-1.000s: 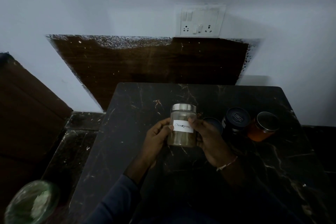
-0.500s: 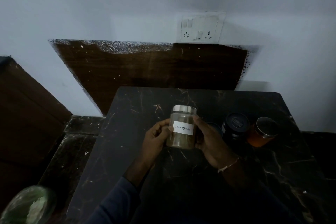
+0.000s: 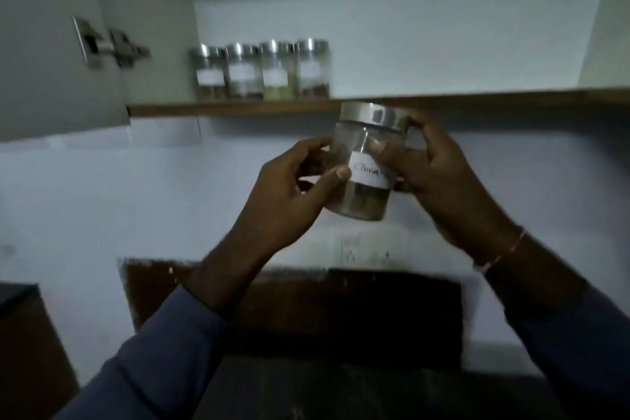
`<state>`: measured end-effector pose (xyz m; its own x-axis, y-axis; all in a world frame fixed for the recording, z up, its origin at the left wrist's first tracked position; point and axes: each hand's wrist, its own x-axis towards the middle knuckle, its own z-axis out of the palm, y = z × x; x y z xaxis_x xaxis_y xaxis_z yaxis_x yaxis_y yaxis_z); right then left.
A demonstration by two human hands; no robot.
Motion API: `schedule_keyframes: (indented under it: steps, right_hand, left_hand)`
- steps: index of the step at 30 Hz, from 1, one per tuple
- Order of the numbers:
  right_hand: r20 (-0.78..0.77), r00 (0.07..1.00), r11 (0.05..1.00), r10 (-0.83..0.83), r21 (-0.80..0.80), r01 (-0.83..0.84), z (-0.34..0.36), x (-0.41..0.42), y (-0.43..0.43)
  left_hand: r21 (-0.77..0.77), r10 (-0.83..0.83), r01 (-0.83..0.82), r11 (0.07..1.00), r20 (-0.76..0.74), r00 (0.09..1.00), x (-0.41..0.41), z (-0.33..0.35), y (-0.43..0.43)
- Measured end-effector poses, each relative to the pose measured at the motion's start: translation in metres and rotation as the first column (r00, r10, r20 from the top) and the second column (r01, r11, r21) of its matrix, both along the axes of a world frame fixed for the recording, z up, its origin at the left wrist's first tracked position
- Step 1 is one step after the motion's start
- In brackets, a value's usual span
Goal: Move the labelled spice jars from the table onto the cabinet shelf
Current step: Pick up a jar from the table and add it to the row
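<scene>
A clear spice jar (image 3: 364, 194) with a steel lid and a white handwritten label, brown powder in its lower part, is held up in front of me, just below the cabinet shelf (image 3: 238, 108). My left hand (image 3: 293, 187) grips its left side and my right hand (image 3: 433, 167) grips its right side near the lid, thumb over part of the label. Several labelled steel-lidded jars (image 3: 260, 70) stand in a row at the shelf's left end. The table's near part is dark and blurred at the bottom.
The open cabinet door with a metal hinge (image 3: 112, 44) hangs at the upper left. The shelf to the right of the jar row (image 3: 460, 72) is bare. A brown wall panel (image 3: 306, 300) and a wall socket (image 3: 366, 249) lie below my hands.
The view has swung up from the table to the cabinet. Both hands have lifted the jar from above the tabletop to just under the shelf edge. The other jars on the table have left the view.
</scene>
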<state>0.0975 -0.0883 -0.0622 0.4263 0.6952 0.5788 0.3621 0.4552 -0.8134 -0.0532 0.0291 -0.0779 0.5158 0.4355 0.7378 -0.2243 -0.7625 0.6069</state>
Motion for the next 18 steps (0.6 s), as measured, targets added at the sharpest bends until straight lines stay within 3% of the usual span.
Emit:
schedule_keyframes:
  steps: [2,8,13,18]
  right_hand:
    - [0.15,0.988,0.998,-0.03,0.06,0.021,0.054,0.008,0.009]
    - [0.312,0.941,0.989,-0.13,0.109,0.1,0.133,0.039,0.056]
    - [0.465,0.861,0.975,-0.207,0.025,0.22,0.142,0.069,0.1]
    - [0.478,0.852,0.951,-0.214,-0.097,0.293,0.155,0.096,0.131]
  left_hand:
    - [0.126,0.048,-0.053,0.991,0.044,0.998,0.008,0.049,0.014]
    - [0.216,0.134,-0.154,0.964,0.106,0.985,0.045,0.121,0.064]
    - [0.195,0.264,-0.244,0.95,-0.084,0.961,0.074,0.128,0.109]
    - [0.306,0.493,-0.414,0.857,-0.26,0.83,0.093,0.131,0.126]
